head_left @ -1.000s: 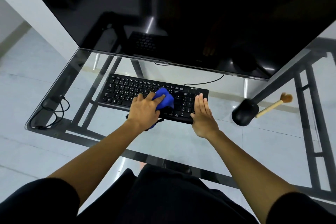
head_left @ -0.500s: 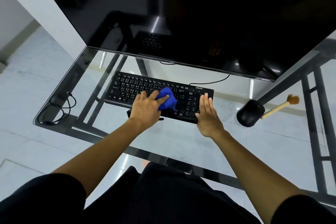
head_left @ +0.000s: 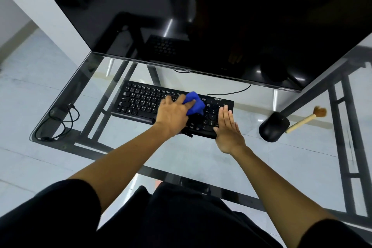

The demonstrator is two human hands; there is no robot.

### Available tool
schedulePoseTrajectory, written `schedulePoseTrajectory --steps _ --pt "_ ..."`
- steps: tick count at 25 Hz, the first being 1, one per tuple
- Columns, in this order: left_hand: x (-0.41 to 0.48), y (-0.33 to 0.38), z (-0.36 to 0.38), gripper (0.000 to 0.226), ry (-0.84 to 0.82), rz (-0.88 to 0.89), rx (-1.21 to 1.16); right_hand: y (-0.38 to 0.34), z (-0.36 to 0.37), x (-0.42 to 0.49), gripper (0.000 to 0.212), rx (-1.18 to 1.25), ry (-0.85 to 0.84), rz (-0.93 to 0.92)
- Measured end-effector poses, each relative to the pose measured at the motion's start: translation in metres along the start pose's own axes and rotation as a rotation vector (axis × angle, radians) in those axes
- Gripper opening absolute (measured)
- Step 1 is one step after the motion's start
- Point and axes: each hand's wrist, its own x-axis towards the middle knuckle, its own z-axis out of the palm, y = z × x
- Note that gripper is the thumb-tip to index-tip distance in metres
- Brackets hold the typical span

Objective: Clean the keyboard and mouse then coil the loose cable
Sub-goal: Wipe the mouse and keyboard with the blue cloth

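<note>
- Pale tiled floor (head_left: 24, 90) shows through a clear glass tabletop (head_left: 201, 157) on a black metal frame. A wide black monitor (head_left: 221, 16) stands at its far side, its screen dark.
- Just in front of the monitor lies a flat black keyboard (head_left: 141, 102), set at a slight angle. Its thin black lead (head_left: 231, 92) curves away from its back edge and under the monitor.
- The person's left hand (head_left: 172, 116) sits over the middle of the keyboard, with its fingers curled round a crumpled blue cloth (head_left: 195, 103), holding it down on the keys.
- The cloth lies between the main block of keys and the number pad, touching the keyboard.
- The right hand (head_left: 228, 129) rests flat on the number-pad end of the keyboard. Its fingers (head_left: 225, 109) are straight and close together and grip nothing.
- A rounded black mouse (head_left: 273, 127) sits on the glass to the right of the keyboard, apart from it.
- A small brush with a pale wooden handle and brown bristles (head_left: 306, 120) lies just beside the mouse on its right. Whether the handle's end touches the mouse I cannot tell.
- A loose black cable (head_left: 60, 123) lies in untidy loops at the left corner of the tabletop, well apart from both hands.
- Black sleeves cover the person's upper arms, and their dark clothing fills the near edge of the view.
</note>
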Motion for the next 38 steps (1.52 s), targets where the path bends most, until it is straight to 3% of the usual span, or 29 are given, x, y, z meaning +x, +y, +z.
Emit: schedulePoseTrajectory --steps 4,9,13,15,19,21,25,28,34,36,38 --pt "0.003 0.009 -0.010 0.058 -0.032 -0.170 -0.019 -0.001 0.002 0.001 0.065 0.006 0.004 -0.012" --pt "-0.021 0.020 0.001 0.061 -0.020 0.090 -0.001 0.000 0.000 0.000 0.064 -0.011 0.000 -0.005" --pt "0.002 -0.022 -0.002 0.058 -0.053 -0.185 0.035 0.001 -0.001 0.000 0.064 -0.029 0.004 -0.019" --pt "0.000 -0.008 -0.007 0.057 -0.063 -0.245 0.013 0.000 0.001 0.001 0.064 -0.030 0.011 -0.021" --pt "-0.036 0.042 0.001 0.062 -0.051 0.019 0.001 0.001 -0.001 0.001 0.066 -0.032 -0.002 -0.011" --pt "-0.035 0.029 0.003 0.062 -0.021 0.053 0.012 0.002 -0.001 0.000 0.066 -0.045 -0.011 -0.007" --pt "-0.016 -0.028 0.006 0.061 -0.071 -0.185 0.060 0.002 -0.003 0.000 0.065 -0.059 -0.015 -0.014" --pt "-0.014 -0.029 0.003 0.059 -0.083 -0.330 -0.011 -0.001 -0.002 -0.001 0.065 -0.052 -0.013 -0.007" --pt "-0.055 0.031 0.013 0.065 -0.037 -0.009 -0.003 -0.001 -0.001 0.001 0.065 -0.054 -0.002 0.001" --pt "-0.049 0.008 0.014 0.062 -0.024 -0.038 -0.006 0.000 -0.002 -0.001 0.065 -0.074 0.002 -0.001" --pt "-0.037 -0.024 0.011 0.060 -0.040 -0.182 -0.022 -0.002 -0.003 -0.001 0.065 -0.071 -0.003 0.000"
